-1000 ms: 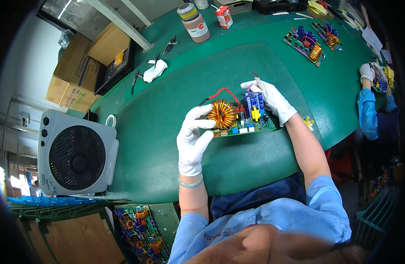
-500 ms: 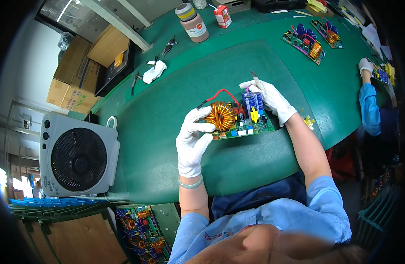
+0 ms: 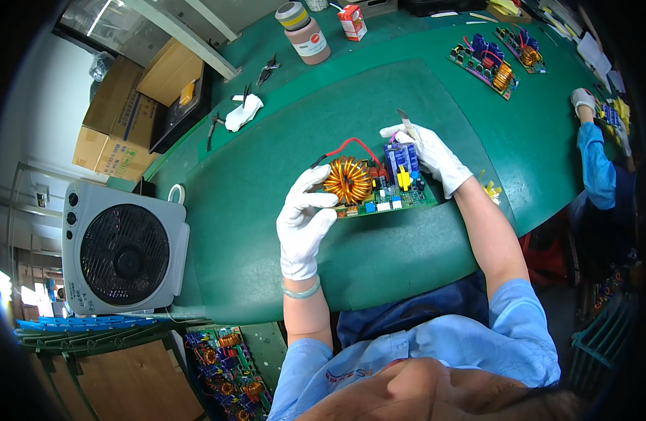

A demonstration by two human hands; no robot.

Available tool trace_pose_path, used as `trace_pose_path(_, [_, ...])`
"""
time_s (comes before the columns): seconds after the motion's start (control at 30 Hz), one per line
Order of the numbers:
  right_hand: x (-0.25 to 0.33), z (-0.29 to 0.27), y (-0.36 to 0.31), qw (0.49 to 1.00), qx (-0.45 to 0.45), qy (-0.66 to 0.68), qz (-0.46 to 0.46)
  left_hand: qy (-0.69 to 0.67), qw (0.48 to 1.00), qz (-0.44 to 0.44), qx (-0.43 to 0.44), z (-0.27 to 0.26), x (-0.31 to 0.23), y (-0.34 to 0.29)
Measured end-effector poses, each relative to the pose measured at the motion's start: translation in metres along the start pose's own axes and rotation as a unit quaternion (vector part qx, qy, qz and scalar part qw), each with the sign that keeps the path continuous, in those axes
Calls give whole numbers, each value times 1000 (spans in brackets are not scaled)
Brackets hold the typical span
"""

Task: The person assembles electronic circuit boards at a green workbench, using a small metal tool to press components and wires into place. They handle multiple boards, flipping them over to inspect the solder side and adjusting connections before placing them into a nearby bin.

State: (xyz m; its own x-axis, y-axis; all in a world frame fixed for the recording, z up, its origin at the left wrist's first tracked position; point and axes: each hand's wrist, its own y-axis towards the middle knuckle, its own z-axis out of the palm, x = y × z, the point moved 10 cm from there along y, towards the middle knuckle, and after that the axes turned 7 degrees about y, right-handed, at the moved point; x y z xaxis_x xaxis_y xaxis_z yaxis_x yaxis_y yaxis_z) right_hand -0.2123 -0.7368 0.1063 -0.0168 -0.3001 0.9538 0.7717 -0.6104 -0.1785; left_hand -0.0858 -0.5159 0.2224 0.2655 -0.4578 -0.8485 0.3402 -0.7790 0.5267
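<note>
A green circuit board (image 3: 389,208) is held up over the table mat, tilted toward me. It carries a large copper coil (image 3: 349,180), blue capacitors (image 3: 401,160), a yellow part and a looping red wire (image 3: 356,142). My left hand (image 3: 303,221), in a white glove, grips the board's left end beside the coil, thumb and fingers pinching it. In my gloved right hand (image 3: 435,160), at the board's right end, is a small knife (image 3: 407,123), its pointed grey blade sticking up past the fingers. Whether this hand also supports the board is partly hidden behind the capacitors.
A boxy fan (image 3: 126,256) stands at the left. Pliers (image 3: 213,130), a white cloth (image 3: 244,114), cutters (image 3: 267,70) and a bottle (image 3: 307,41) lie or stand behind. More boards (image 3: 483,64) sit at the far right, near a co-worker's gloved hand (image 3: 583,99).
My left hand and the board have shifted very slightly left. Both hands keep the same grip, and the knife stays in my right hand.
</note>
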Motion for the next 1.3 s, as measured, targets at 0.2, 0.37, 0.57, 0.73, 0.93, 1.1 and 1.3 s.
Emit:
trace_pose_path(0.2, [3, 1, -3, 1000, -12, 2, 15, 15, 1000, -1, -14, 0, 1, 1])
trace_pose_path(0.37, [1, -3, -1, 1000, -28, 6, -3, 42, 999, 15, -17, 1, 4, 1])
trace_pose_path(0.57, [-2, -5, 0, 998, -44, 35, -19, 62, 997, 22, -33, 3, 5, 3])
trace_pose_path(0.73, [-4, -7, 5, 997, -39, 62, -32, 87, 994, -1, -58, 3, 13, 5])
trace_pose_path(0.93, [2, -7, 5, 996, -54, 39, -52, 67, 996, -7, -64, 0, 24, 3])
trace_pose_path(1.1, [0, -10, 5, 996, -59, 33, -63, 62, 997, -18, -47, 0, 24, 3])
trace_pose_path(1.3, [20, -18, -3, 978, -60, -59, -192, -53, 983, -173, 18, 15, 53, -2])
